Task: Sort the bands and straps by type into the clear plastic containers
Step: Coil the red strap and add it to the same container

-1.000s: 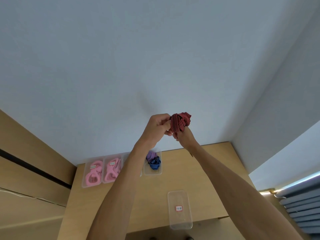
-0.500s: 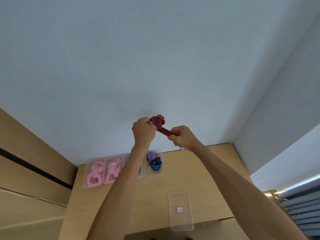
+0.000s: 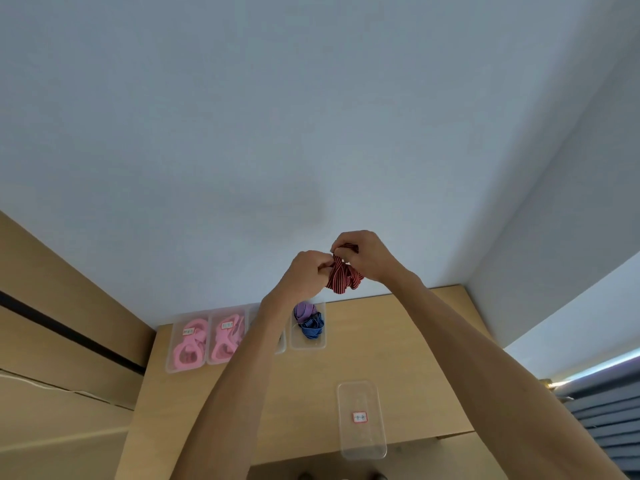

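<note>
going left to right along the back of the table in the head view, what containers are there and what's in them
container with pink bands → second container with pink bands → container mostly hidden behind the left arm, contents unclear → container with a purple and a blue striped strap

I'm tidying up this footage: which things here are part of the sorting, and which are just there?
Job: red striped strap held by left hand and right hand; empty container; pink bands; blue strap.
Not: blinds; wall.
</note>
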The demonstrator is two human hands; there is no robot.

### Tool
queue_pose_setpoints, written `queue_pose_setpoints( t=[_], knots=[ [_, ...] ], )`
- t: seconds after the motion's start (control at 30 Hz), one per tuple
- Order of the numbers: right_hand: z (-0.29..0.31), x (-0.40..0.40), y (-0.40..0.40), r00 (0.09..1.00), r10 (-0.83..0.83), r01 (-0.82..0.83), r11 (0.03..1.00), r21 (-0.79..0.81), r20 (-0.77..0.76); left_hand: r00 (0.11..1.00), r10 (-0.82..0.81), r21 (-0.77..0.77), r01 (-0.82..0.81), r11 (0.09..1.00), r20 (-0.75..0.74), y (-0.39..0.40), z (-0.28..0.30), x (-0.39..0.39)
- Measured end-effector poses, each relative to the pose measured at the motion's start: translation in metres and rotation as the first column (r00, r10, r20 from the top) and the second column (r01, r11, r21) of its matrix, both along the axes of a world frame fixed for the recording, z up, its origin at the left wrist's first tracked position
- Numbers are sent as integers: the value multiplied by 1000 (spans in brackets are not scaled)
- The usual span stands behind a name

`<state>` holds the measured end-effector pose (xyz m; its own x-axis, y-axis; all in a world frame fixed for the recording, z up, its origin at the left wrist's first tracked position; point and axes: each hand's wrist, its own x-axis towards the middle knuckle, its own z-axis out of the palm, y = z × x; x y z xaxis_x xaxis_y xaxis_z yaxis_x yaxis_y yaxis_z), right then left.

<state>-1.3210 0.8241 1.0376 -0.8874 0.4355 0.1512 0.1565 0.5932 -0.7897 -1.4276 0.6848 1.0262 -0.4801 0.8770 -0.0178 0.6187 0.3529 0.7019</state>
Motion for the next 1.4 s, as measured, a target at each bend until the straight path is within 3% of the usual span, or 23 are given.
queue_pose_setpoints(
  t=[0.17, 0.23, 0.3, 0.47, 0.63, 0.8, 0.97, 1.1, 1.17, 1.23, 1.33, 1.4],
  knots=[
    [-11, 6, 13, 971, -219, 191, 952, -240, -94, 988, -6, 141, -15, 990, 153, -1, 13, 1],
    [-16, 9, 15, 966, -238, 186, 914, -360, -105, 982, -16, 188, -20, 982, 190, -1, 16, 6],
    [-21, 12, 12, 971, -213, 142, 878, -456, -106, 971, -10, 224, -45, 973, 238, 1, 15, 10],
    [-26, 10, 3, 992, -126, 117, 897, -427, 7, 938, 210, 271, -286, 919, 276, 7, 9, 13],
    [-24, 2, -14, 988, 21, 56, 871, -489, 152, 804, 459, 228, -561, 796, 378, 13, 0, 5],
    [-21, -4, -24, 979, 77, 45, 817, -574, 186, 781, 556, 234, -619, 750, 286, 15, -3, 6],
    [-26, -1, -25, 993, -112, 111, 771, -627, 37, 773, 627, 257, -627, 735, 93, 12, -5, 2],
    [-24, 0, -22, 999, 39, -31, 782, -622, 0, 763, 644, 228, -638, 735, 57, 7, -11, 2],
    [-21, 2, -19, 998, 62, -41, 753, -656, 9, 777, 619, 201, -629, 751, 118, 7, -16, 0],
    [-19, 5, -14, 999, 34, -36, 693, -720, -17, 777, 545, 170, -611, 773, 314, 5, -15, -6],
    [-24, 12, -12, 996, 3, -70, 649, -757, -90, 597, 329, 153, -614, 775, 732, 2, -8, -16],
    [-29, 15, -13, 994, -6, -80, 642, -763, -110, 532, 258, 146, -602, 785, 807, 2, -5, -19]
  ],
)
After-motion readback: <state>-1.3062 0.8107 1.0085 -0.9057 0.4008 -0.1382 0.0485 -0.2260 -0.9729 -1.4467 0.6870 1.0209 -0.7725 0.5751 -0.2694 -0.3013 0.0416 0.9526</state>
